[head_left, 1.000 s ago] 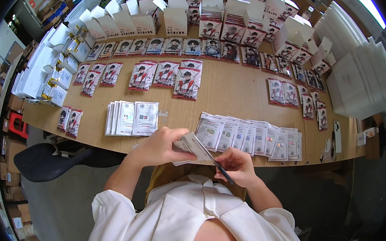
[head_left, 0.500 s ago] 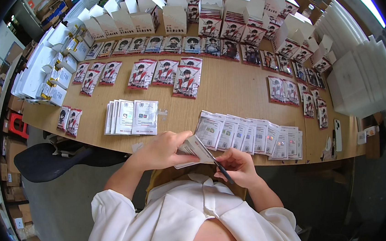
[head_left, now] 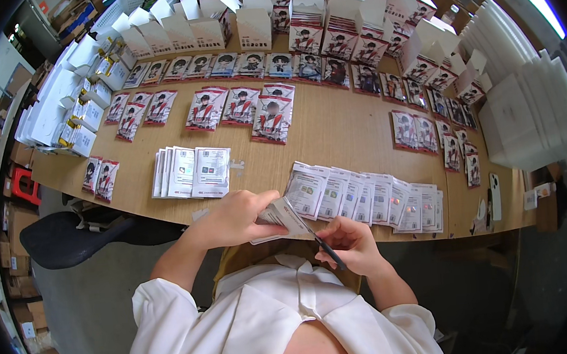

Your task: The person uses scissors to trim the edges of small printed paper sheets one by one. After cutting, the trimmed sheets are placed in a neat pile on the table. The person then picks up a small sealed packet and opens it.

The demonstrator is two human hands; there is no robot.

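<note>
My left hand (head_left: 238, 218) is closed round a small stack of flat white packets (head_left: 295, 222), held tilted over the table's near edge. A slim black tool (head_left: 329, 250) is gripped in the closed fingers of my right hand (head_left: 351, 244). Its narrow end meets the packets' right edge; whether it is a knife blade I cannot tell. Just beyond my hands, a row of overlapping white packets (head_left: 380, 199) with small coloured pictures runs to the right. Left of my left hand lies another fan of white packets (head_left: 212, 173).
Red-and-white illustrated packets (head_left: 272, 119) lie in groups across the wooden table (head_left: 333, 129). Open white boxes (head_left: 255, 24) line the back and left side. Translucent plastic trays (head_left: 527, 112) are stacked at right, beyond a white phone-like object (head_left: 495, 195). A black chair (head_left: 66, 238) stands left.
Both hands keep their grip and stay almost in place. The held packets and the black tool have shifted only slightly. The things on the table lie as before.
</note>
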